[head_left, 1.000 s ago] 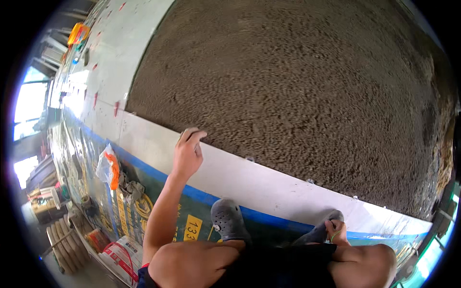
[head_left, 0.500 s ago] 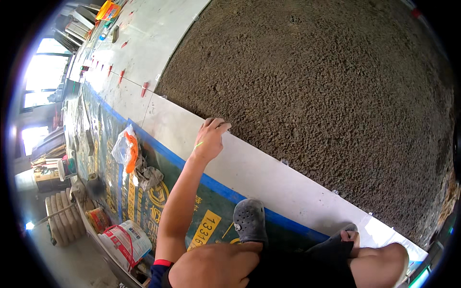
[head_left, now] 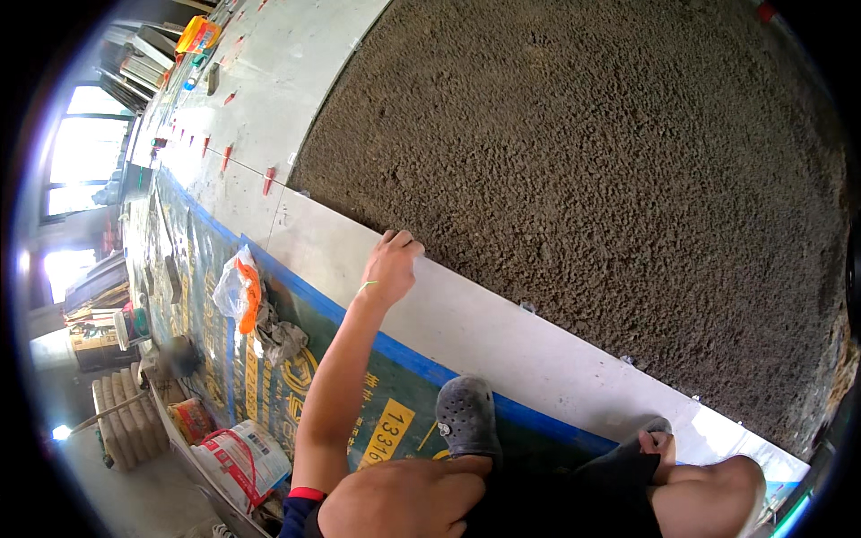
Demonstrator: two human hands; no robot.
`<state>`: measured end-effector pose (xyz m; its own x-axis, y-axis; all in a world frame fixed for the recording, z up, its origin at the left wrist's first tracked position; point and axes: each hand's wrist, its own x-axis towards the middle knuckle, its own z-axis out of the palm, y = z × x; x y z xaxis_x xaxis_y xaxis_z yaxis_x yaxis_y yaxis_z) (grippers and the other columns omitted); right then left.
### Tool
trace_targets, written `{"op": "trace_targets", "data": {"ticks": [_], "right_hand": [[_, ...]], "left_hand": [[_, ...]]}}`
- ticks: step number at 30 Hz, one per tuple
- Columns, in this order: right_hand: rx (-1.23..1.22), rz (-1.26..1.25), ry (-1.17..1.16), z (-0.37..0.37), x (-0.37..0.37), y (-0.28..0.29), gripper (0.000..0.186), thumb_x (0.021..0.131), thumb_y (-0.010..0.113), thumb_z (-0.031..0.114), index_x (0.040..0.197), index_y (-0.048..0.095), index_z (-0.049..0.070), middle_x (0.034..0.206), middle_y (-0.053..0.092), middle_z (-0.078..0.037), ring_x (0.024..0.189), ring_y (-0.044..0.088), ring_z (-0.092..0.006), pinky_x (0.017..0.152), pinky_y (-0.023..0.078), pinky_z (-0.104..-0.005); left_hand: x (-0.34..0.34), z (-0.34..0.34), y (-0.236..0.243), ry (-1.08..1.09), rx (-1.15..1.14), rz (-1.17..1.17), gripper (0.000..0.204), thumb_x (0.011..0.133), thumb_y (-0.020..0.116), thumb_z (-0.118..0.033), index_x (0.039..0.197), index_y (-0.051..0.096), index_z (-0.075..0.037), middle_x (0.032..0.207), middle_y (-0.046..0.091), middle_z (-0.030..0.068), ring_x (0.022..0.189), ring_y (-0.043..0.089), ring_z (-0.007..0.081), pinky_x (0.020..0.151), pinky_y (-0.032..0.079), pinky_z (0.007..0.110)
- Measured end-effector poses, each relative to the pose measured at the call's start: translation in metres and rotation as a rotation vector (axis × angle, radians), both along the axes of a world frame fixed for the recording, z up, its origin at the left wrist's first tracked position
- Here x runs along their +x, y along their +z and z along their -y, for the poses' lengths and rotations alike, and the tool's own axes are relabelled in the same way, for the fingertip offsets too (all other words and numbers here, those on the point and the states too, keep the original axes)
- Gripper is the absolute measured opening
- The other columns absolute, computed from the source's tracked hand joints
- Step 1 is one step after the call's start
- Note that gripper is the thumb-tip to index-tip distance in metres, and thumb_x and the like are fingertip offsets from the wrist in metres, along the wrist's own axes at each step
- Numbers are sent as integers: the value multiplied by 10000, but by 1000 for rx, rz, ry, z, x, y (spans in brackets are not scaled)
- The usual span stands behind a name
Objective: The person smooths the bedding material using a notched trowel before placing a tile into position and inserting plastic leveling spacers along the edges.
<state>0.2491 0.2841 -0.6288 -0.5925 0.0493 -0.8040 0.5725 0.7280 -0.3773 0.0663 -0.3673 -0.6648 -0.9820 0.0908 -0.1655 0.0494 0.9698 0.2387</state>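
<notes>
My left hand reaches forward to the far edge of a long pale tile strip. Its fingers are bent and drawn together at that edge, where the tile meets coarse brown mortar. Whatever they pinch is hidden. Small clear clips, one of them a tile clip, sit spaced along the same edge. Beside my right shoe, a patch of skin shows that could be fingers of my right hand or part of the foot; I cannot tell which.
Red wedges stand along joints in the laid tiles. Printed green sheeting with blue tape covers the floor by my left shoe. On it lie a plastic bag with orange pieces and a grey rag. A white-and-red bucket stands lower left.
My left hand stays at the same stretch of tile edge, its fingers now more bent and bunched. The whole view has shifted slightly.
</notes>
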Motion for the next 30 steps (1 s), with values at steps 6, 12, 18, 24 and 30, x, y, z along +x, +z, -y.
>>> {"op": "trace_targets", "data": {"ticks": [6, 12, 18, 24, 30], "right_hand": [[-36, -13, -20, -14, 4, -12, 528, 927, 684, 421, 622, 645, -8, 549, 606, -112, 519, 576, -189, 535, 443, -379], [19, 46, -173, -95, 70, -73, 345, 956, 687, 384, 965, 727, 41, 1018, 721, -138, 997, 646, -223, 869, 471, -338], [82, 79, -8, 13, -53, -41, 345, 963, 682, 380, 958, 719, 37, 989, 716, -130, 956, 646, -213, 838, 479, -342], [92, 71, 104, 45, -101, -44, 345, 970, 676, 376, 952, 710, 33, 960, 711, -123, 916, 646, -203, 807, 488, -346], [121, 47, 136, 42, -112, -28, 346, 977, 671, 372, 946, 701, 29, 932, 707, -116, 875, 646, -193, 775, 496, -351]], "left_hand": [[2, -10, 9, 84, 68, -60, 421, 767, 607, 57, 1152, 693, -91, 1115, 632, 124, 1129, 581, 349, 961, 507, 445], [35, 15, 4, 564, 409, -154, 312, 835, 733, -77, 1142, 676, -77, 987, 652, 107, 853, 649, 291, 773, 535, 398], [106, 95, 44, 1504, 1443, -217, 274, 898, 798, -292, 930, 622, -85, 816, 580, 20, 634, 545, 119, 478, 376, 251], [184, 237, 51, 1565, 1798, -802, 143, 954, 631, -101, 1026, 569, 6, 932, 630, 130, 752, 649, 248, 610, 563, 314], [174, 282, 53, 1578, 1699, -855, 541, 962, 611, -135, 1397, 380, 92, 1310, 553, 231, 1178, 635, 367, 977, 583, 464]]}}
